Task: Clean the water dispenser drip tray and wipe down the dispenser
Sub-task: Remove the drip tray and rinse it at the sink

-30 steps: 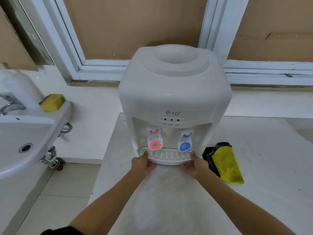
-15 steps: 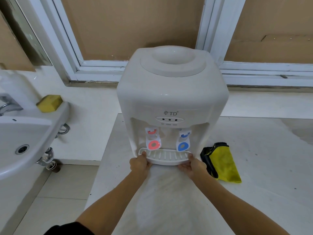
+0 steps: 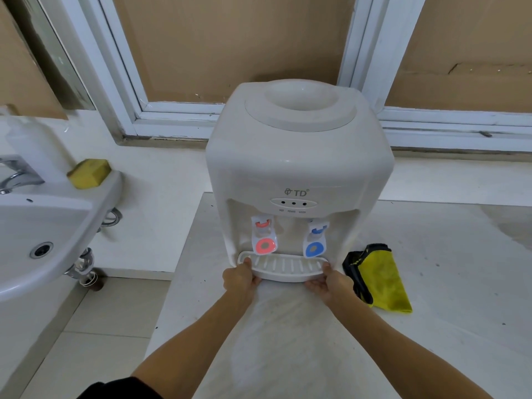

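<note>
Gripping the white slotted plastic drip tray by its ends, left hand and right hand each keep a closed grip — tray seated at the white plastic water dispenser base, on the pale table.

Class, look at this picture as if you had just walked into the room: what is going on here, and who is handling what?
A person grips the white slotted plastic drip tray at the foot of the white tabletop water dispenser, left hand on its left end and right hand on its right end. The tray sits at the dispenser's base under the red and blue taps. A folded yellow and black cloth lies untouched on the counter beside the right hand.
</note>
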